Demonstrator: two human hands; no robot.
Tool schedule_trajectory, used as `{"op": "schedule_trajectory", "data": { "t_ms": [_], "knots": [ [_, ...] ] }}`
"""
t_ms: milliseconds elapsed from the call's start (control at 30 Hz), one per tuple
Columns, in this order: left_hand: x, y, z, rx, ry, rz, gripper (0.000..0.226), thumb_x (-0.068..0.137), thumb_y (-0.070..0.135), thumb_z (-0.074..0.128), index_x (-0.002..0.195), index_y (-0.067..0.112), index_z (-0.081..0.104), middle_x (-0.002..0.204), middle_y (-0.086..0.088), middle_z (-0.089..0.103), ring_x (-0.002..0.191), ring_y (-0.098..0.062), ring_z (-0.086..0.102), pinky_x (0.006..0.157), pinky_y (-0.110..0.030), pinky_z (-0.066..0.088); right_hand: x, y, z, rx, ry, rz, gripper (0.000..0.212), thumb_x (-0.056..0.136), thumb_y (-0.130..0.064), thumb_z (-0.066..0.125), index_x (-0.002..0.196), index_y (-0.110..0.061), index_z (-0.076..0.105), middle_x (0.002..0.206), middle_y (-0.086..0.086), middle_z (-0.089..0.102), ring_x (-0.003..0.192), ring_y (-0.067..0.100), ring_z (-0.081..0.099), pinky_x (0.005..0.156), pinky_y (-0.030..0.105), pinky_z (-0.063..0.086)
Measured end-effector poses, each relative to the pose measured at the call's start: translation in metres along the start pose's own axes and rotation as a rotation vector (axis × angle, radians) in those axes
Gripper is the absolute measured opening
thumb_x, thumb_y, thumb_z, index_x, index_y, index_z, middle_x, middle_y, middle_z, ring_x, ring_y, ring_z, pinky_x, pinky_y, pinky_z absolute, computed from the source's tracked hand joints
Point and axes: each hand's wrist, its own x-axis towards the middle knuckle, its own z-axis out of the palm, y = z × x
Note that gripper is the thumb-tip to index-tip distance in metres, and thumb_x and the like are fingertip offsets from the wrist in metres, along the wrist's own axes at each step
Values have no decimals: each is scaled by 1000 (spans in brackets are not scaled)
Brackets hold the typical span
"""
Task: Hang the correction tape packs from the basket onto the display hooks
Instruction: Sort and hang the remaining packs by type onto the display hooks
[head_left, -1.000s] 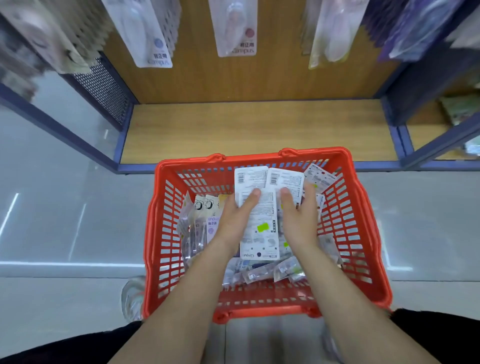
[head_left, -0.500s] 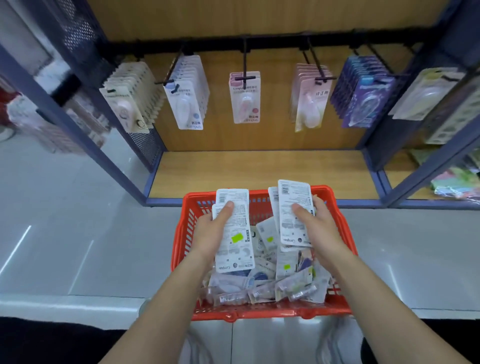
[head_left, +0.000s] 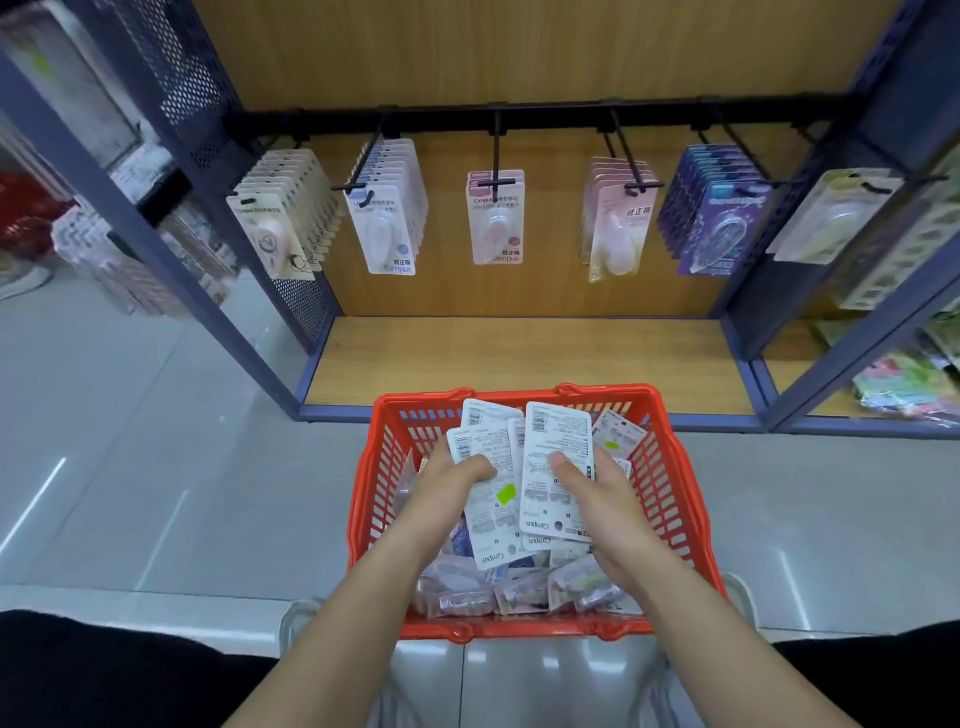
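Note:
A red plastic basket (head_left: 670, 499) on the floor holds several correction tape packs. My left hand (head_left: 447, 483) grips a small stack of white packs (head_left: 488, 467), backs up, one bearing a green sticker. My right hand (head_left: 602, 493) grips another pack (head_left: 558, 462) beside them, thumb on its back. Both bunches are held just above the basket and overlap in the middle. Above, a black rail carries display hooks (head_left: 496, 150) with hanging packs: cream, white-blue, pink (head_left: 496, 218), pale pink and purple rows.
A wooden shelf base (head_left: 519, 358) lies under the hooks, framed by blue metal posts (head_left: 748, 374). Perforated side panels flank the bay. More stationery fills the racks at the far left and right. Grey tiled floor surrounds the basket.
The view has tilted up from the basket to the hooks. Both hands lifted packs out of the basket, then brought their two bunches closer together.

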Motion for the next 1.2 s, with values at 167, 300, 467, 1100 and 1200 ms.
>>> {"op": "schedule_trajectory", "data": {
  "t_ms": [167, 300, 467, 1100, 1200],
  "knots": [
    [4, -2, 3, 72, 31, 49, 40, 92, 23, 75, 128, 29, 59, 114, 12, 75, 104, -8, 72, 94, -40, 57, 0, -6, -8, 86, -65, 30, 25, 102, -18, 59, 126, -21, 67, 118, -2, 77, 109, 21, 73, 94, 47, 57],
    [1, -6, 9, 66, 47, 71, 44, 96, 39, 69, 136, 25, 56, 125, 11, 71, 113, -10, 69, 103, -42, 53, 5, -1, -6, 62, -69, 22, 26, 102, -15, 61, 125, -24, 66, 120, -4, 76, 111, 17, 72, 97, 45, 56],
    [0, -6, 15, 45, 72, 88, 45, 98, 40, 64, 138, 22, 53, 128, 10, 68, 117, -7, 66, 97, -27, 53, 10, 6, -6, -6, -10, -29, 36, 100, -17, 66, 134, -27, 61, 123, -11, 73, 115, 9, 69, 101, 40, 55],
    [8, -5, 23, -140, 74, -29, 28, 108, 35, 45, 125, 36, 68, 118, 2, 75, 105, -18, 73, 85, -47, 63, 23, 12, 3, -124, 127, -41, 19, 107, -20, 50, 116, -34, 59, 125, -5, 63, 100, 15, 66, 78, 28, 50],
    [4, -8, 24, -89, 71, 24, 30, 110, 23, 43, 127, 32, 66, 119, -2, 74, 100, -19, 74, 77, -43, 64, 21, 8, 5, -127, 107, -1, 18, 110, -27, 43, 119, -30, 59, 117, -12, 62, 103, 2, 58, 78, 21, 43]
  ]
}}
